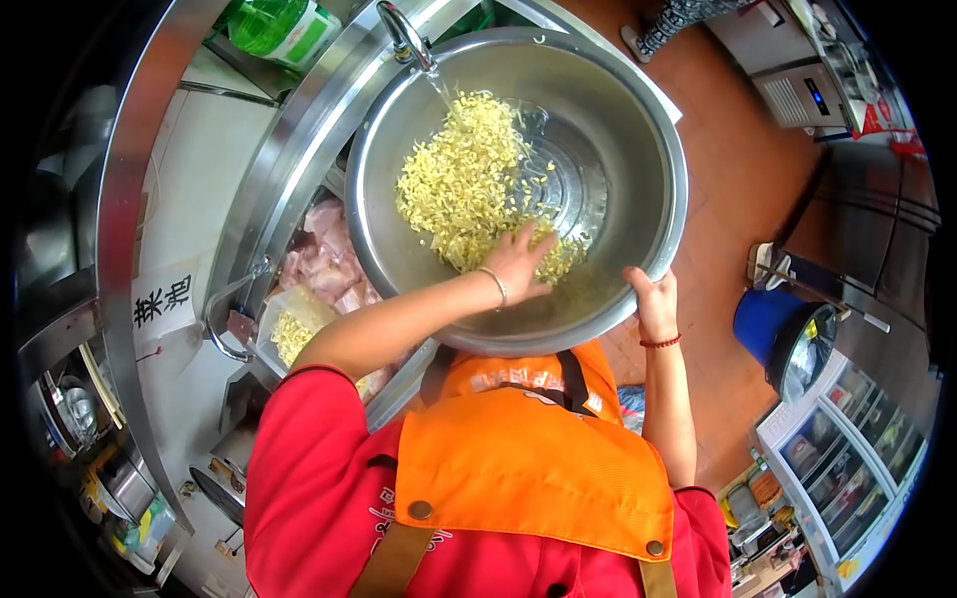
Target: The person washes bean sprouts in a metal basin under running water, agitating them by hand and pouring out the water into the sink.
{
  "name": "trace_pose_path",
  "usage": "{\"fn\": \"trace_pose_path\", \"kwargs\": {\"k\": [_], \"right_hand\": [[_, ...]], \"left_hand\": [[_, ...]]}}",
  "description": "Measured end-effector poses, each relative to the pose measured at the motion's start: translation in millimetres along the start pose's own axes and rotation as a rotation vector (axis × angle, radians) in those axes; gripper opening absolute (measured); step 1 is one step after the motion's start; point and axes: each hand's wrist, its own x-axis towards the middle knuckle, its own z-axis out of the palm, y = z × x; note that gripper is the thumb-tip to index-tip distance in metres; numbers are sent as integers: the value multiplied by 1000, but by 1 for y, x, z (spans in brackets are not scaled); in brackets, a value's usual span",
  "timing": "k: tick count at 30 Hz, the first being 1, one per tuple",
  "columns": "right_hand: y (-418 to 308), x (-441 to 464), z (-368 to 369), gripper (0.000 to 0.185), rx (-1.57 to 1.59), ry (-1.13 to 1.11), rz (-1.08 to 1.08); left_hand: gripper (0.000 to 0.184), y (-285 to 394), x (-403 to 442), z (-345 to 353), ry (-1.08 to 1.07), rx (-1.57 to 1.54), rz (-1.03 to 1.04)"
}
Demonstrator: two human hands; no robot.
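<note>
A large steel basin (638,149) is tilted over the sink edge, close to my body. Yellow bean sprouts (464,179) lie heaped in its left half, with some water on the bottom. A thin stream of water runs from the faucet (404,35) onto the heap. My left hand (518,261) rests in the lower part of the sprouts, fingers spread, with a bracelet at the wrist. My right hand (655,304) grips the basin's rim at the lower right, thumb on top.
Left of the basin, pale pink meat (324,254) lies in the sink beside a container of sprouts (291,337). A blue bin (766,324) stands on the red tile floor at the right. Another person's foot (635,45) shows at the top.
</note>
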Motion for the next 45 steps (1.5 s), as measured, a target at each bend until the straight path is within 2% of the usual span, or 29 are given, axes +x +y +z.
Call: {"fn": "trace_pose_path", "kwargs": {"k": [2,5,8,10,12,13,15,17,19,21,22,25,27,29,30,32,35,37,39,41,44,45], "right_hand": [[1,1,-3,25,-11,5,-9],[0,2,-3,25,-23,-4,12],[0,2,-2,25,-16,5,16],[-3,1,2,26,-8,4,9],[0,2,-1,26,-9,-5,6],[1,2,-1,27,-9,-8,4],[-1,1,0,27,-12,-8,4],[0,1,-1,26,-2,0,-1],[3,3,-3,27,0,-11,17],[3,2,-3,30,-12,-24,16],[1,1,-5,32,-15,-34,12],[-1,-1,-1,24,19,-4,-8],[1,0,-2,27,-4,8,-18],[2,1,-2,28,-29,7,-23],[-1,1,-1,28,-24,1,-22],[-8,-3,2,28,-11,-10,-12],[-8,-4,0,28,-8,-25,10],[-7,-3,-2,27,-19,-29,16],[-4,-1,-3,27,-25,-35,21],[-1,1,-6,27,-27,-36,27],[2,4,-6,25,-17,-39,-19],[0,4,-5,26,-21,-39,-12]], "left_hand": [[80,-18,3,-24,69,27,-89],[71,-108,21,-38,246,127,-345],[72,-123,32,-27,176,65,-375],[73,-63,28,-5,58,65,-360],[76,-18,20,25,-15,10,-149],[77,17,-2,-9,-128,85,-87],[74,15,-2,1,-20,0,76],[64,-18,18,5,289,47,159],[53,-59,46,-34,435,81,29],[51,-131,91,-48,769,295,5],[49,-144,101,-68,718,226,-123],[53,-179,153,-82,562,-80,-258],[47,-135,163,-63,494,-29,-352],[47,-76,143,-30,637,140,-109],[48,-43,130,-33,411,98,-35],[49,-2,92,-4,471,114,222],[52,9,72,18,460,-286,352],[52,-24,82,-6,588,-107,252],[57,-71,96,-50,456,54,-65],[63,-106,111,-44,435,35,-399],[67,-82,114,-14,301,156,-216],[66,-60,108,-5,318,151,-138]]}}
